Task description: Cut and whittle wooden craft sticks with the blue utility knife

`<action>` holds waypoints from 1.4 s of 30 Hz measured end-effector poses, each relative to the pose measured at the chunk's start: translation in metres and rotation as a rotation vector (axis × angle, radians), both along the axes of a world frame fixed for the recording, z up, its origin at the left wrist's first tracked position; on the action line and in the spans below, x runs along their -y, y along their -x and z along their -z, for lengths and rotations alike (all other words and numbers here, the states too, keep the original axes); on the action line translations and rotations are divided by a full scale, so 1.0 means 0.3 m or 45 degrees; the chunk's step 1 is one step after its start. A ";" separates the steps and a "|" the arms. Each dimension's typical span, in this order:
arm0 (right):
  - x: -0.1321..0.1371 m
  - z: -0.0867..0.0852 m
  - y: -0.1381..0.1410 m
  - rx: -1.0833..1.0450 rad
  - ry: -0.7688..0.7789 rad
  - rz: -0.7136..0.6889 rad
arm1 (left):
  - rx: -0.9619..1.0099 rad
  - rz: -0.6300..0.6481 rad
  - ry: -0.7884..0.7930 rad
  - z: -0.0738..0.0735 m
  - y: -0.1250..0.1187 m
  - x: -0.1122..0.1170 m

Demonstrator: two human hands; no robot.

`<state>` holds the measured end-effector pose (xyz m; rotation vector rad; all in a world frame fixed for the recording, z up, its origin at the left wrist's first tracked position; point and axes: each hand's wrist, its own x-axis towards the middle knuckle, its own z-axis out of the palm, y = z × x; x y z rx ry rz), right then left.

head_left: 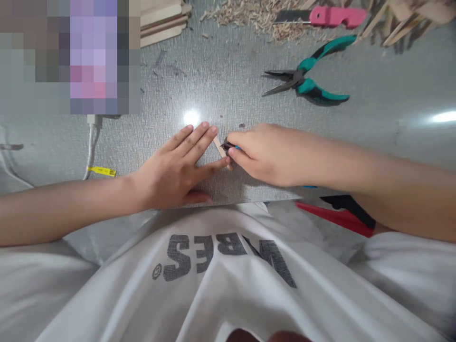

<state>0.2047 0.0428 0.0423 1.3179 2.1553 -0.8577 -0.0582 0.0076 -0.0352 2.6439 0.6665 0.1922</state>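
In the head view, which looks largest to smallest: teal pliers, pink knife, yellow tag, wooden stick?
1. teal pliers and pink knife: too alike to rank.
2. yellow tag and wooden stick: visible parts alike; the left hand and the right hand, gripping a dark tool, hide part of the stick.

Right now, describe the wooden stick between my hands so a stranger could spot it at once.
On the grey table, near its front edge, the left hand lies flat and the right hand grips a blue-handled tool. The wooden stick is the short pale strip slanting between their fingertips. Unlike the stacked sticks at the far left, it lies alone.
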 end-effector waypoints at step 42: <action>0.017 -0.008 0.028 0.121 0.019 0.110 | 0.045 0.022 -0.209 0.057 -0.003 -0.030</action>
